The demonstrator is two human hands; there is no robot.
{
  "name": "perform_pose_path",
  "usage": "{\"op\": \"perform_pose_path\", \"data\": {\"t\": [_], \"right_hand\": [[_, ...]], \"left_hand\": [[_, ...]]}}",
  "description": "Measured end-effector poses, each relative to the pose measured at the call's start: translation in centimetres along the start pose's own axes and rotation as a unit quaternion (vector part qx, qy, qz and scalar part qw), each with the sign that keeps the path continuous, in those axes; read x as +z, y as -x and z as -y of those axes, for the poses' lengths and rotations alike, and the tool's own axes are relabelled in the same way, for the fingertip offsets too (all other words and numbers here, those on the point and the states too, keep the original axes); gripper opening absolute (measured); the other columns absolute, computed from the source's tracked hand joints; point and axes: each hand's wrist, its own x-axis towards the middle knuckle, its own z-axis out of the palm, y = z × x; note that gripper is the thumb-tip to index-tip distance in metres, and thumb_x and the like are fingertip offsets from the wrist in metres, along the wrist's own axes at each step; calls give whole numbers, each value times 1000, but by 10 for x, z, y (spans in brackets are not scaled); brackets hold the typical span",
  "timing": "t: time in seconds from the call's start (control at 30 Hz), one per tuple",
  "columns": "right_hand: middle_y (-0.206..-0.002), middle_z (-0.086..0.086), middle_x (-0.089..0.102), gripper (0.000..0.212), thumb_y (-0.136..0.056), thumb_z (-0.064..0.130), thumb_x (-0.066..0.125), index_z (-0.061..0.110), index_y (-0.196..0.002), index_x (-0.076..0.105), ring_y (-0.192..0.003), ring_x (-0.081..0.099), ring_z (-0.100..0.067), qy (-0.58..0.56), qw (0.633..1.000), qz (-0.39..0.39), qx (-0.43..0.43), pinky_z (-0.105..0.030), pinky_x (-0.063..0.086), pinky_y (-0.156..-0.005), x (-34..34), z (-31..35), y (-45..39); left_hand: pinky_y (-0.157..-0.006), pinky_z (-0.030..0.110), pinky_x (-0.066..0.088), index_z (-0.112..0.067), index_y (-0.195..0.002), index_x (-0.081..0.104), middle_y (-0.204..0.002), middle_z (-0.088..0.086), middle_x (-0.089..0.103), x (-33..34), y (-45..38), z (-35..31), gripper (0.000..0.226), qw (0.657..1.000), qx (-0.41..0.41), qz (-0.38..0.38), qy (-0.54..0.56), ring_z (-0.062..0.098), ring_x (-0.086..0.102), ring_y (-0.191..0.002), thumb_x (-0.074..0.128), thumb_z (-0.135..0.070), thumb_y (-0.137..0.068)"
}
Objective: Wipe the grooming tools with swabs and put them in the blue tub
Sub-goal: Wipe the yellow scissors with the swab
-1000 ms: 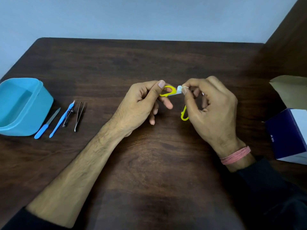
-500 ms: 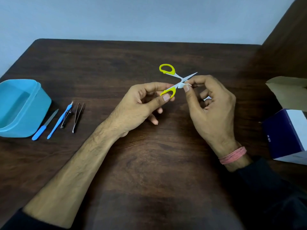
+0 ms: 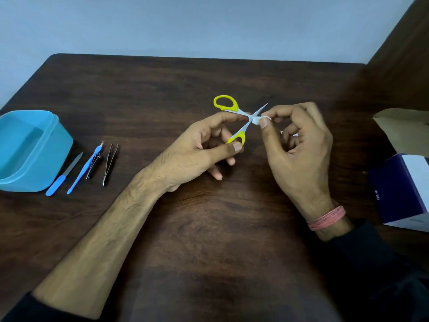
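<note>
Over the bench (image 3: 209, 228) we've got the scissors (image 3: 241, 117) spread open, left hand (image 3: 197, 152) gripping the lower handle, so the right hand (image 3: 299, 145) can pinch a swab (image 3: 256, 120) against the blades. Tub (image 3: 55, 145) waits far left.

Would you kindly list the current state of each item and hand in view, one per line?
scissors: blades open, held off the table
swab: pinched against the scissors' pivot
left hand: grips the lower yellow handle
right hand: pinches the swab
blue tub: open, no tools visible inside
nail file: lying on table
tweezers: lying on table
</note>
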Motion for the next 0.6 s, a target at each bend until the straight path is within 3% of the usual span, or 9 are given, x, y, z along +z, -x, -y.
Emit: {"op": "perform_pose_path", "data": {"t": [0.1, 0.23, 0.43, 0.6], "right_hand": [[-103, -2, 65, 3, -102, 17, 78, 15, -103, 79, -60, 51, -21, 8, 1000, 1, -2, -32, 46, -61, 1, 0, 2], [-99, -1, 66, 2, -100, 16, 80, 15, -101, 80, -60, 51, -18, 9, 1000, 5, -14, -23, 42, -63, 0, 2, 3], [-97, 0, 66, 1, -99, 15, 79, 14, -100, 79, -60, 50, -17, 9, 1000, -8, -18, -26, 42, -62, -2, 0, 3], [-98, -3, 65, 2, -98, 11, 81, 10, -99, 80, -76, 52, 7, 15, 999, 7, -42, -12, 38, -74, -1, 3, 6]], "left_hand": [[-53, 27, 60, -29, -149, 62, -100, 13, 63, 1, 0, 2, 49, 1000, 6, 2, -20, 10, 71, -81, 72, -6, -107], [-53, 28, 60, -32, -145, 64, -98, 5, 62, 3, 1, 3, 48, 1000, 5, 1, -29, 12, 72, -81, 72, -6, -106], [-53, 28, 59, -38, -140, 65, -97, 2, 62, 3, 1, 3, 47, 1000, 10, 9, -28, 11, 71, -78, 72, -5, -106], [-53, 27, 59, -34, -142, 64, -92, -5, 65, 4, 1, 4, 47, 999, 1, 7, -33, 11, 71, -77, 73, -5, -106]]}}
